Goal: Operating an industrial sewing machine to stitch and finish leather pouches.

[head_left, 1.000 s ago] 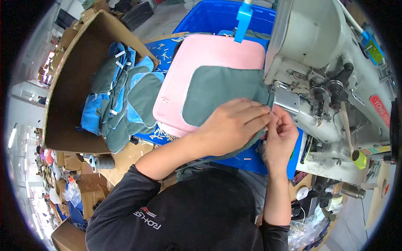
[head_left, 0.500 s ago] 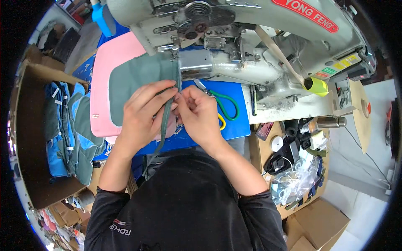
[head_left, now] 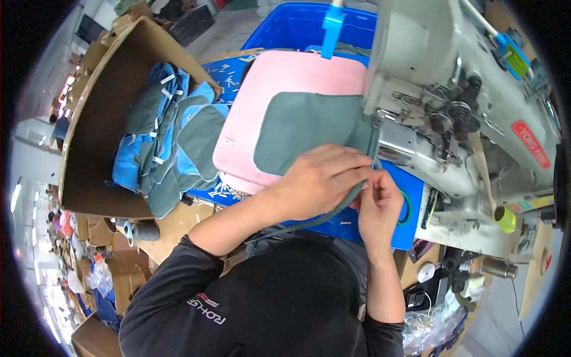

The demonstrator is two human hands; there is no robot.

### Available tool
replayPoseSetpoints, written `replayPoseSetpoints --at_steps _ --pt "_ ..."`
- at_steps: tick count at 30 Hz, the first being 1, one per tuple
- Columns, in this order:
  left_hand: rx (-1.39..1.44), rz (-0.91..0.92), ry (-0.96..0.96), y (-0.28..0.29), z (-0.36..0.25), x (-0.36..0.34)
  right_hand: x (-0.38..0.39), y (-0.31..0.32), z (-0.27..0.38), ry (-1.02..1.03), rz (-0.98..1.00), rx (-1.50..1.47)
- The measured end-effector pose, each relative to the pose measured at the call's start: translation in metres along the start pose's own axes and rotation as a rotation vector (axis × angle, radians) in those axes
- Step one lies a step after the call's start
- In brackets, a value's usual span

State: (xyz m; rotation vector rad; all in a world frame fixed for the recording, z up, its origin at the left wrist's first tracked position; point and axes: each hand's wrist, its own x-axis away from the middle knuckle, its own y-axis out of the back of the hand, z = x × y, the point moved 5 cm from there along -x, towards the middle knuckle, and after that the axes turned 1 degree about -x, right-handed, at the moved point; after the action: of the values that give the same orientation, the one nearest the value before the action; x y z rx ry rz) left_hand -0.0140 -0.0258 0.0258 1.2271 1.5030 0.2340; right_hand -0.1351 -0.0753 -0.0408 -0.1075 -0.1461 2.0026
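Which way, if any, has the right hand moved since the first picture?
Yes: the right hand has moved toward the body, away from the sewing machine's metal plate; blue tabletop now shows between them.

far to the left of my left hand (head_left: 324, 178), i have a busy workroom curving away, with bright strip lights (head_left: 17, 193) glowing and brown cartons (head_left: 128, 273) piled up. ahead of that hand and to its left, a grey floor (head_left: 223, 30) shows. nearer me on the left is a tan tabletop (head_left: 178, 229). right of my right hand (head_left: 380, 205) is a whitish tabletop (head_left: 458, 238), with a pale wall (head_left: 495, 306) farther right and nearer me.
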Motion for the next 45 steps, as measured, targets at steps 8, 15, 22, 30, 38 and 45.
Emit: replayPoseSetpoints --at_steps 8,15,22,30,38,45 --pt "-0.070 0.031 -0.092 0.001 -0.003 -0.006 -0.004 -0.004 0.008 0.070 0.011 0.030" --pt "-0.077 0.036 -0.111 -0.002 0.004 -0.015 -0.019 -0.001 0.004 0.090 0.013 -0.012" --pt "-0.135 0.025 -0.137 -0.006 0.014 -0.023 -0.036 0.000 0.009 0.073 0.004 0.009" --pt "-0.058 -0.004 -0.061 0.000 0.018 -0.024 -0.040 0.000 0.013 0.009 -0.054 0.050" --pt "-0.041 0.011 -0.120 -0.001 0.020 -0.023 -0.042 0.001 0.009 0.049 -0.092 0.134" --pt "0.179 0.104 0.074 0.007 0.042 -0.030 -0.039 -0.006 0.008 0.019 -0.134 0.095"
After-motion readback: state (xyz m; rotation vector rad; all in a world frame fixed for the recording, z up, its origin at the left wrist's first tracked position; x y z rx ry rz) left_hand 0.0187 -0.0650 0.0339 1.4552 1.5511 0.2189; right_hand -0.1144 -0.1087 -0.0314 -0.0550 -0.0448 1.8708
